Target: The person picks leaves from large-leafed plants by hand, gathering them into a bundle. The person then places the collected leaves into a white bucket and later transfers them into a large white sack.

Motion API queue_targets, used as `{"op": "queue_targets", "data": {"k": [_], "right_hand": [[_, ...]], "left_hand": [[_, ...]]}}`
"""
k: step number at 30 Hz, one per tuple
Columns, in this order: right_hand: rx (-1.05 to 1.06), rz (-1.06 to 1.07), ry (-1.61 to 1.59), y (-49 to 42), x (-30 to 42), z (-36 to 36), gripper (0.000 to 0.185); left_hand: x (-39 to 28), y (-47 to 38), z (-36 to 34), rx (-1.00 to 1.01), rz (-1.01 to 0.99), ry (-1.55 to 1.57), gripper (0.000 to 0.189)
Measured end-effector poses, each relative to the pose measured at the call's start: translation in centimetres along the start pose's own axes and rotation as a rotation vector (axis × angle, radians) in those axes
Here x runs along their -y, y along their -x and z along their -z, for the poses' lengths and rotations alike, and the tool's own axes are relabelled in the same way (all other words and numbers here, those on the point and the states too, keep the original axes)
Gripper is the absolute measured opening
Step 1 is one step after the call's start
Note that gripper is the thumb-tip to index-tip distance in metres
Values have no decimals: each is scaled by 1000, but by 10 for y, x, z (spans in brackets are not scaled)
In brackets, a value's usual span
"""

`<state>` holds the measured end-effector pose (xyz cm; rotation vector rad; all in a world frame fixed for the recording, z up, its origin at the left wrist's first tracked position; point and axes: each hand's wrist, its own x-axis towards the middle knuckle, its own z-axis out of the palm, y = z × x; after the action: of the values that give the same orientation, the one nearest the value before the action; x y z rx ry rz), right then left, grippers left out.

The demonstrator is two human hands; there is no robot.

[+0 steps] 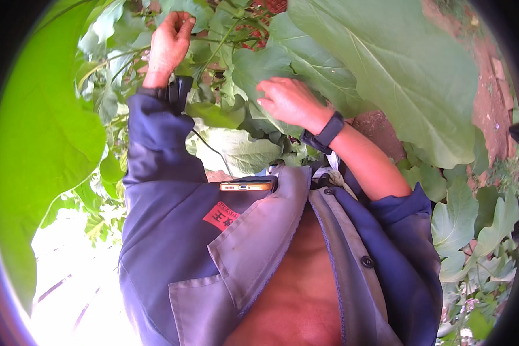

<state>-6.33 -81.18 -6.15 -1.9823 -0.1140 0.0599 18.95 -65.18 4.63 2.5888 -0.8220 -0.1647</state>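
Observation:
My left hand (169, 43) is raised at the upper left among the leaves of a broad-leaved plant. Its thumb and forefinger come together against a green leaf (194, 13); whatever lies between the fingertips is hidden. Lower and to the right, my right hand (291, 101) hovers over or rests on a wide lobed leaf (263, 65). A gap shows between its thumb and bent fingers, and I see nothing held there. Green stems (220, 45) run between the two hands. Both wrists wear black straps, the left one with a black device (180, 93).
One large leaf (397, 78) covers the upper right, and another (43, 151) looms close at the left. Behind the stems shows a red perforated object (272, 5). Bare soil (488, 99) lies at the right. A phone (246, 185) sits at my chest, near a thin cable (214, 149).

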Motion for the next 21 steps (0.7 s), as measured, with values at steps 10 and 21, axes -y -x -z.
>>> {"op": "queue_targets", "data": {"k": [10, 21], "right_hand": [[63, 249, -161, 14, 90, 54, 90], [793, 172, 467, 59, 38, -57, 17]], "left_hand": [[-152, 153, -3, -594, 57, 987, 13], [-78, 260, -17, -6, 377, 888, 39]]}}
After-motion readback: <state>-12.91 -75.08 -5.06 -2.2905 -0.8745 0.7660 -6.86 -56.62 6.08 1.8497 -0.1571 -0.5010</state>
